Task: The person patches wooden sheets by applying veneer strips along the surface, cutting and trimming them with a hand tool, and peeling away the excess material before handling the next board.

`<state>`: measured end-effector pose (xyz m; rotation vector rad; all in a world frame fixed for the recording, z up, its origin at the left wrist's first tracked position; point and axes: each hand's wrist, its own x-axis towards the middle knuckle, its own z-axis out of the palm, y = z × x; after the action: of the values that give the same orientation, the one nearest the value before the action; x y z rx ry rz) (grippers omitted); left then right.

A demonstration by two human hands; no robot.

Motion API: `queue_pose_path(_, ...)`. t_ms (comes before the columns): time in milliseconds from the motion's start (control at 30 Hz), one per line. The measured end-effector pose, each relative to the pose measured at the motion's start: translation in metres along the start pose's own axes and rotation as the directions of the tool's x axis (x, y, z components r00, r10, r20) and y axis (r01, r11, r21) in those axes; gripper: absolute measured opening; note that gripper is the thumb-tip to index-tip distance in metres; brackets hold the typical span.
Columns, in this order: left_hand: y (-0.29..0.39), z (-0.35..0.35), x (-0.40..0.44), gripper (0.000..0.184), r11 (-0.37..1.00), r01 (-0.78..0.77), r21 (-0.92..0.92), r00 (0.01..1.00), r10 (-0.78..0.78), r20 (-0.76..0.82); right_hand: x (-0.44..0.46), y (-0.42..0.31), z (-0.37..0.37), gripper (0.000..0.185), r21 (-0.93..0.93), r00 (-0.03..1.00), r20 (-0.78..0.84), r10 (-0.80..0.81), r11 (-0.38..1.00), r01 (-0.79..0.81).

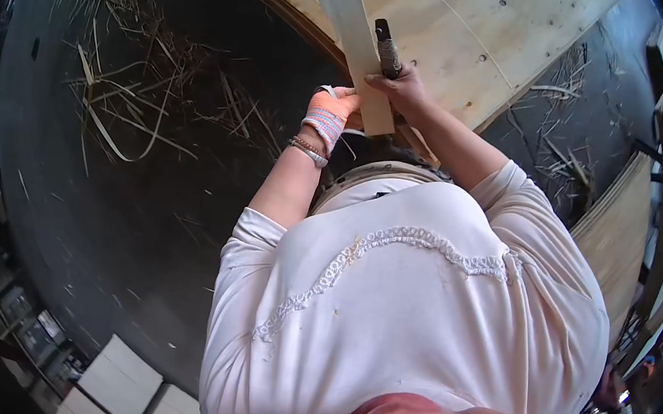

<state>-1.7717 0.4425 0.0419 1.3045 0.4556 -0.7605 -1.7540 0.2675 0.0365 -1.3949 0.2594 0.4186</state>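
A long pale wood strip (351, 36) runs from the top of the view down over the edge of a plywood sheet (445, 22). My left hand (331, 114), in an orange and white glove, is closed on the strip's left edge near its lower end. My right hand (402, 87) is bare and wrapped round a tool (388, 50) with a dark tip and a wrapped handle; its thumb reaches to the strip's right edge. The strip's end lies just below both hands, close to my body.
Scraps of thin strips (123, 119) litter the dark floor (153, 243) at the left, with more scraps (562, 152) at the right. Stacked sheets (622, 234) stand at the far right. Pale panels (120, 380) lie at the lower left.
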Motion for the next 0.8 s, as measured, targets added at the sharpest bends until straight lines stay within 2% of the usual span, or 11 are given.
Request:
queue_pose_path(133, 0.025, -0.024, 0.016, 0.019, 0.97, -0.003, 0.243, 0.993, 0.031, -0.112, 0.021, -0.003, 0.031, 0.022, 0.103, 0.995, -0.094, 0.019, 0.995, -0.009)
queue_pose_path(300, 0.048, -0.048, 0.061, 0.019, 0.871, -0.017, 0.49, 0.986, 0.097, -0.138, 0.054, -0.005, 0.051, 0.019, 0.147, 0.966, -0.23, -0.119, 0.977, 0.155)
queue_pose_path(333, 0.06, -0.048, 0.066, 0.021, 0.798, -0.032, 0.602, 0.98, 0.142, -0.136, 0.062, -0.008, 0.054, 0.019, 0.146, 0.956, -0.266, -0.125, 0.975, 0.168)
queue_pose_path(367, 0.074, -0.05, 0.074, 0.024, 0.673, -0.012, 0.74, 0.977, 0.164, -0.134, 0.073, -0.009, 0.055, 0.015, 0.023, 0.934, -0.309, -0.178, 0.981, 0.195)
queue_pose_path(433, 0.103, -0.051, 0.093, 0.027, 0.351, 0.0, 0.936, 0.962, 0.257, -0.096, 0.109, 0.0, 0.059, 0.017, -0.172, 0.882, -0.417, -0.219, 0.972, 0.159)
queue_pose_path(467, 0.111, -0.053, 0.104, 0.027, 0.246, 0.012, 0.969, 0.953, 0.291, -0.086, 0.126, 0.002, 0.061, 0.021, -0.316, 0.848, -0.457, -0.269, 0.94, 0.128)
queue_pose_path(533, 0.134, -0.056, 0.127, 0.027, 0.021, 0.033, 0.999, 0.927, 0.374, -0.038, 0.158, -0.002, 0.062, 0.027, -0.377, 0.846, -0.471, -0.25, 0.924, 0.063)
queue_pose_path(567, 0.152, -0.055, 0.131, 0.025, 0.014, 0.031, 0.999, 0.92, 0.39, -0.034, 0.171, -0.011, 0.063, 0.029, -0.408, 0.841, -0.481, -0.246, 0.912, 0.033)
queue_pose_path(667, 0.188, -0.074, 0.17, 0.024, 0.51, 0.049, 0.859, 0.992, 0.072, -0.1, 0.199, -0.035, 0.071, 0.027, -0.485, 0.784, -0.57, -0.247, 0.871, -0.079)
queue_pose_path(700, 0.186, -0.092, 0.193, 0.027, 0.652, -0.101, 0.751, 0.995, 0.081, 0.063, 0.208, -0.038, 0.071, 0.028, -0.466, 0.791, -0.571, -0.218, 0.88, -0.093)
queue_pose_path(800, 0.209, -0.09, 0.195, 0.018, 0.834, 0.162, 0.528, 0.982, -0.187, -0.005, 0.229, -0.035, 0.061, 0.029, -0.387, 0.793, -0.585, -0.171, 0.918, -0.088)
